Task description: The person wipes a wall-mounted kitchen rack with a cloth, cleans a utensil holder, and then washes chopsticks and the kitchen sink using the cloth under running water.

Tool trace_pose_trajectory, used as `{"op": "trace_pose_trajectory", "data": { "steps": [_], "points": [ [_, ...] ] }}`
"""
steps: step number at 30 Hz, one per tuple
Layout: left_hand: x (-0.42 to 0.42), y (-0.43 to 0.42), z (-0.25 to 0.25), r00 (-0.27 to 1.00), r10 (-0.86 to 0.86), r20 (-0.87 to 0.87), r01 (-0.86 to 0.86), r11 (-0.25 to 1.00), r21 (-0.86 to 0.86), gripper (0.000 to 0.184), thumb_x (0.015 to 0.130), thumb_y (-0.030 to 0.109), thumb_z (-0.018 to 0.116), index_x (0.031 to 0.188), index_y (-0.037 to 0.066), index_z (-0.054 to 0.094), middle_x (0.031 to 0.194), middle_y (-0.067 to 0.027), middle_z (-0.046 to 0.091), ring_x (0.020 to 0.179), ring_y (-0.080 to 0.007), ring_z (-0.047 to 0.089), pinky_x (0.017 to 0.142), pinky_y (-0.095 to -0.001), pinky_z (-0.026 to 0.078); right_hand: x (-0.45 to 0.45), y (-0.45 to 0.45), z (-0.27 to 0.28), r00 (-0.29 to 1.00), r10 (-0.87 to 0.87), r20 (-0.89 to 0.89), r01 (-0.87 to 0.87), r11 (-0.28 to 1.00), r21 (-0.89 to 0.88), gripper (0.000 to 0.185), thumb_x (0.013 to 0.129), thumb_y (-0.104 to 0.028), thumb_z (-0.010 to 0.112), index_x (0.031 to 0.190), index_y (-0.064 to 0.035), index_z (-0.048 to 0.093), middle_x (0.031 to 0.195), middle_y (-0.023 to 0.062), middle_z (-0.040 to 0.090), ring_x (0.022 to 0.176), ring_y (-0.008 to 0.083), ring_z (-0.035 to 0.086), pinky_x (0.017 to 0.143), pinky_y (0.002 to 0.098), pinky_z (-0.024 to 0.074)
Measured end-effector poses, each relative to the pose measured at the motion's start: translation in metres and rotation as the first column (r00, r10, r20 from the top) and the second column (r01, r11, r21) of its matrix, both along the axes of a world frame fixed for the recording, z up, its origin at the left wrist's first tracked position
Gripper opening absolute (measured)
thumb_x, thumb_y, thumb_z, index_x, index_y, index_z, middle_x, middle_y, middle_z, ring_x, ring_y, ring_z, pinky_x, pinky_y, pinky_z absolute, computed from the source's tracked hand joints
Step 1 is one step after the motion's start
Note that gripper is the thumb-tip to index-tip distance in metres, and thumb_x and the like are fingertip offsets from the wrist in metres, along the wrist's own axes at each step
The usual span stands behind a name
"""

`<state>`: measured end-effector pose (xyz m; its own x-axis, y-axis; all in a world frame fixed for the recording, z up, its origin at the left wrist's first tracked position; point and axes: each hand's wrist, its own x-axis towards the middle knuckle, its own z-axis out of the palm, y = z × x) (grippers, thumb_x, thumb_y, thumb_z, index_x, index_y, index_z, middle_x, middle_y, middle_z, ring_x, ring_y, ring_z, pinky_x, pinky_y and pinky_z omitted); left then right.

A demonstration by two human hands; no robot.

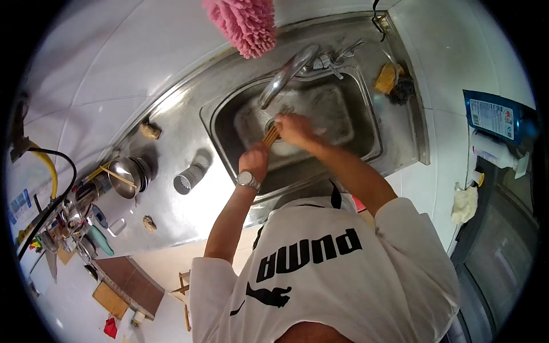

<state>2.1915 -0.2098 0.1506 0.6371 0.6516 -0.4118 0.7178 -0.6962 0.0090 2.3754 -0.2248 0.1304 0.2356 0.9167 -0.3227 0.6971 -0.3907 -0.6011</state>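
Observation:
Over the steel sink basin (331, 114), a bundle of thin wooden sticks, likely chopsticks (271, 136), spans the gap between my two hands. My left hand (254, 161), with a watch on its wrist, is closed round the lower end of the bundle. Closed at the upper end is my right hand (293, 129), near the drain. The curved faucet (286, 77) hangs just above and left of my right hand. No water stream can be made out.
On the counter (171, 217) left of the basin stand a perforated metal cylinder (184, 182) and stacked metal bowls (123, 177). A yellow sponge (389, 79) and dark scourer (404, 90) lie right of the faucet. A pink fluffy cloth (245, 26) hangs above.

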Motion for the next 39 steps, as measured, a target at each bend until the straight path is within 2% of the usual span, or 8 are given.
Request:
{"op": "trace_pose_trajectory", "data": {
  "steps": [6,12,15,17,21,27,33,39],
  "points": [
    [-0.007,0.005,0.007,0.997,-0.039,0.062,0.042,0.998,-0.039,0.013,0.085,0.012,0.048,0.092,0.004,0.055,0.071,-0.0096,0.062,0.063,-0.0231,0.065,0.052,-0.0339,0.052,-0.019,-0.004,0.022,0.961,0.086,-0.261,-0.098,0.995,-0.033,0.021,0.083,-0.024,0.052,0.095,-0.0128,0.064,0.089,0.0132,0.065,0.085,0.0334,0.062,0.075,0.0444,0.0486],
    [-0.014,0.004,-0.001,0.987,-0.077,0.144,0.07,0.996,0.056,0.003,0.081,0.008,0.053,0.083,0.006,0.053,0.067,-0.0084,0.062,0.061,-0.0231,0.066,0.053,-0.0335,0.053,0.015,0.0,-0.022,0.998,-0.057,-0.018,0.056,0.996,-0.075,0.023,0.084,-0.026,0.054,0.099,-0.0118,0.064,0.09,0.0118,0.066,0.084,0.0325,0.063,0.075,0.0428,0.0494],
    [-0.007,0.007,0.011,1.0,-0.025,-0.016,0.022,0.987,-0.158,0.013,0.085,0.011,0.048,0.093,0.004,0.055,0.073,-0.012,0.062,0.066,-0.0265,0.065,0.056,-0.0358,0.053,-0.015,-0.015,0.002,0.998,0.055,-0.032,-0.059,0.991,-0.12,0.026,0.086,-0.028,0.05,0.107,-0.0165,0.062,0.093,0.01,0.066,0.084,0.0324,0.062,0.074,0.0425,0.0489],
    [-0.008,0.011,-0.004,0.994,-0.031,0.106,0.043,0.992,-0.119,0.015,0.084,0.013,0.049,0.095,0.004,0.055,0.074,-0.0122,0.064,0.067,-0.0277,0.066,0.056,-0.0374,0.053,-0.034,-0.025,0.008,0.99,0.072,-0.12,-0.062,0.994,0.086,0.026,0.085,-0.029,0.053,0.1,-0.0105,0.063,0.085,0.0123,0.065,0.079,0.0323,0.064,0.071,0.0432,0.0496],
    [-0.017,0.011,-0.003,0.99,-0.053,0.127,0.062,0.996,-0.069,0.006,0.08,0.01,0.054,0.083,0.005,0.054,0.066,-0.0108,0.063,0.059,-0.0233,0.065,0.051,-0.0345,0.052,0.003,-0.018,0.02,0.973,0.178,-0.145,-0.17,0.983,0.068,0.027,0.083,-0.031,0.057,0.097,-0.0082,0.061,0.079,0.0138,0.063,0.074,0.0331,0.062,0.068,0.0445,0.048],
    [-0.026,0.029,0.009,0.984,-0.161,0.071,0.166,0.983,-0.075,0.008,0.078,0.011,0.053,0.078,0.006,0.058,0.065,-0.0104,0.064,0.06,-0.0271,0.065,0.052,-0.0361,0.052,0.038,-0.011,0.011,0.985,0.169,-0.022,-0.156,0.946,0.283,0.03,0.079,-0.026,0.064,0.102,-0.0077,0.058,0.091,0.0123,0.062,0.086,0.0307,0.061,0.072,0.0427,0.0485],
    [-0.002,0.049,0.015,0.959,-0.257,0.121,0.275,0.947,-0.168,0.009,0.073,0.013,0.057,0.076,0.007,0.063,0.069,-0.0128,0.064,0.066,-0.0292,0.065,0.059,-0.0407,0.052,-0.001,-0.012,0.035,0.848,0.509,0.146,-0.52,0.853,0.049,0.037,0.075,-0.023,0.066,0.106,-0.0048,0.055,0.097,0.0155,0.06,0.091,0.0319,0.062,0.076,0.0414,0.0508],
    [0.012,0.068,0.036,0.969,-0.139,0.204,0.202,0.921,-0.333,0.017,0.074,0.02,0.061,0.076,0.003,0.061,0.076,-0.0175,0.064,0.068,-0.0321,0.063,0.061,-0.0419,0.051,-0.006,0.003,0.02,0.861,0.484,0.157,-0.495,0.868,0.039,0.022,0.072,-0.014,0.064,0.092,-0.0068,0.06,0.091,0.0138,0.061,0.08,0.0306,0.063,0.074,0.0404,0.0503]
  ]
}}
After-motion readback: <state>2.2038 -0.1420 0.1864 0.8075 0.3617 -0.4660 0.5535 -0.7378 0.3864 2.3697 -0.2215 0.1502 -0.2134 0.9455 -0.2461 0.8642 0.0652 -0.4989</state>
